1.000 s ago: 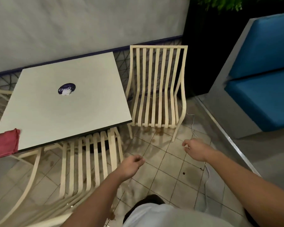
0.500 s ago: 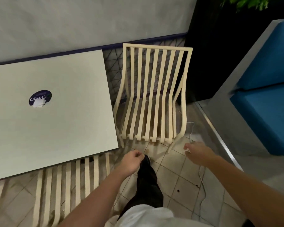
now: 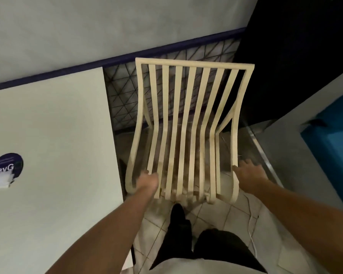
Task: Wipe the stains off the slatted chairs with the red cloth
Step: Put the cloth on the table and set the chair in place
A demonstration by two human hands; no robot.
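A cream slatted chair stands right in front of me, its back toward the wall. My left hand is at the seat's front left corner, fingers curled round a slat there. My right hand is at the seat's front right side, fingers spread and fairly straight, thumb against the outer rail. Brownish grime shows under and between the front slats. The red cloth is out of view.
A pale square table with a dark round sticker fills the left side, close to the chair. A blue cushioned bench on a grey base is at the right. A white cable lies on the tiled floor.
I have stepped closer to the far chair and both hands have reached its seat front. The red cloth and the near chair have dropped out of view at the left.
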